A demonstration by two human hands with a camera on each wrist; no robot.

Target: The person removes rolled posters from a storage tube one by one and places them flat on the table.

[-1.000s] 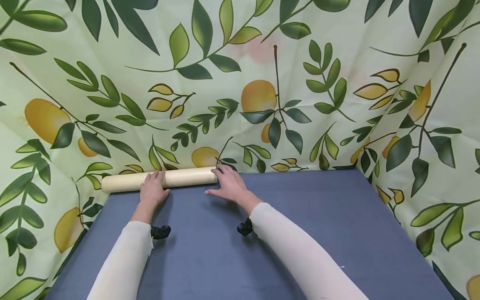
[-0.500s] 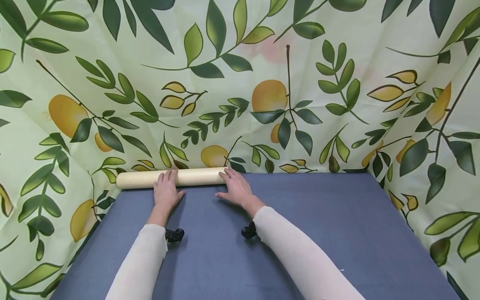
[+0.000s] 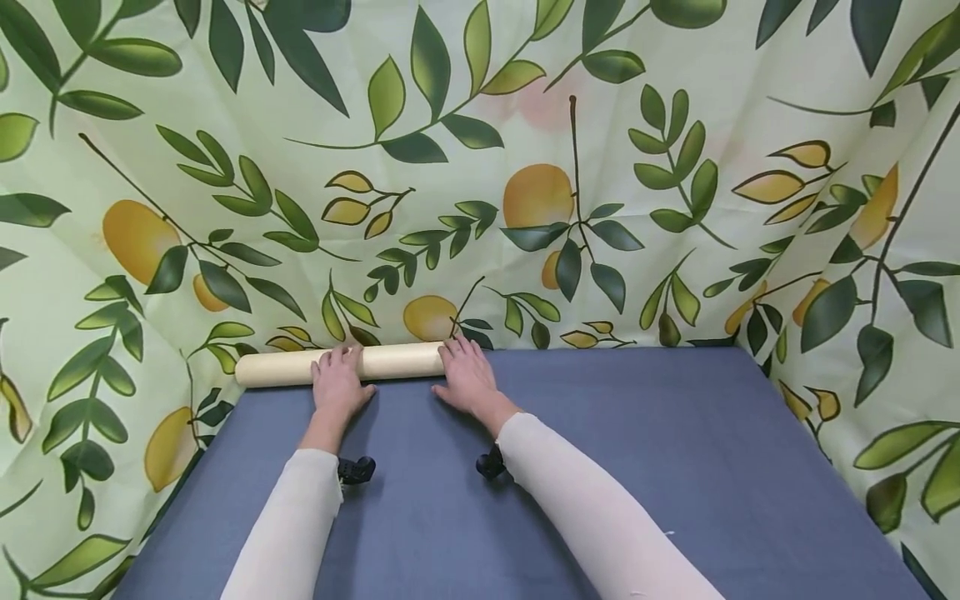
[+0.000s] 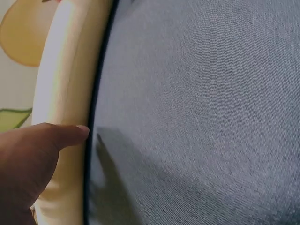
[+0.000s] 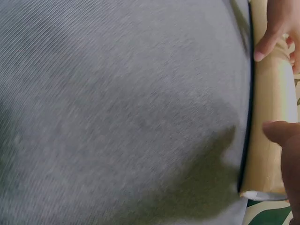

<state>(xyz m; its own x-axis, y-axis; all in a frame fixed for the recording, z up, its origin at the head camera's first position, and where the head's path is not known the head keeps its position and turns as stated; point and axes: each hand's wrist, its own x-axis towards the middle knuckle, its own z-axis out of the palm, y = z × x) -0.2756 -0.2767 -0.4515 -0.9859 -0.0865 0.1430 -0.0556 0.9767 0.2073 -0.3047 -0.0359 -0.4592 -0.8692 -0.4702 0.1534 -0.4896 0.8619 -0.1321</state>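
Observation:
A long cream-coloured roll (image 3: 402,361) lies along the back left edge of the blue-grey cloth-covered table (image 3: 600,417). My left hand (image 3: 337,385) grips the roll near its middle. Its fingers go over the top, and in the left wrist view the thumb crosses the near side. At the roll's right end my right hand (image 3: 467,380) holds it, fingers over the top and thumb on the near side. The right wrist view shows the pale end face (image 5: 265,195) of the roll just past this hand, and the left hand's fingers curling over the far side.
Behind the table and on both sides hangs a cloth (image 3: 450,183) printed with leaves and orange fruit. The roll lies right against its foot. A small white fleck (image 3: 670,532) lies on the table beside the right sleeve.
The right hand's fingers have moved from the roll's end face onto its top. The left hand has stayed on the roll. The head view has shifted, so everything appears further right.

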